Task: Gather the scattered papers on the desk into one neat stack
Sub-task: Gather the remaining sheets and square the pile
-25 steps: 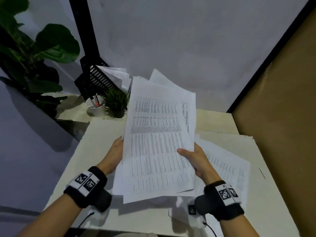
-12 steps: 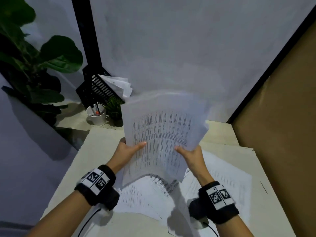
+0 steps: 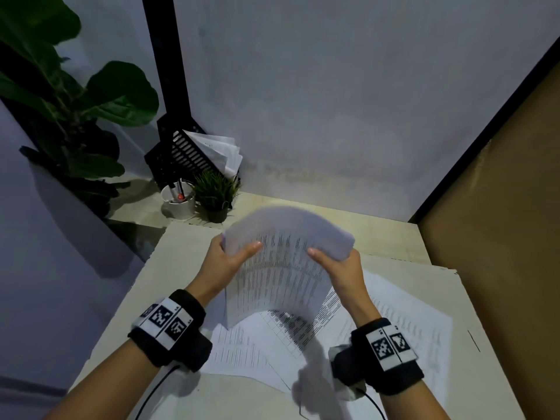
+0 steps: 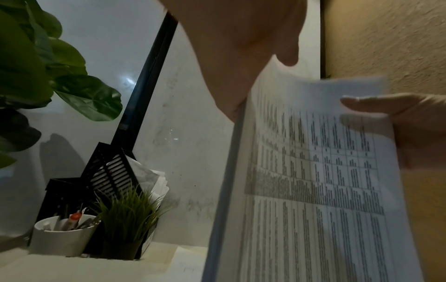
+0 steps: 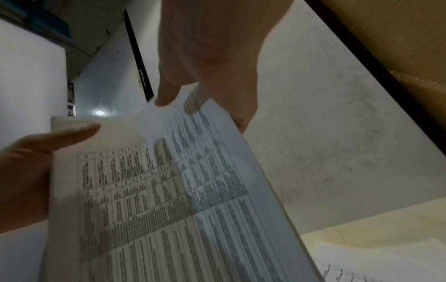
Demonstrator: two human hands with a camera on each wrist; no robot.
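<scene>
A bundle of printed table sheets stands nearly upright above the desk, its top edge bowed and blurred. My left hand grips its left edge, thumb across the front. My right hand grips the right edge the same way. The bundle fills the left wrist view, with my left hand above it. In the right wrist view the same sheets hang under my right hand. Several loose sheets lie scattered flat on the desk below the bundle.
At the back left stand a white pen cup, a small grass plant and a black file rack holding papers. A big leafy plant stands left. A brown partition bounds the right side.
The bundle has dropped lower and tipped upright toward the desk. Both hands slid up its side edges toward the top. The view has tilted down.
</scene>
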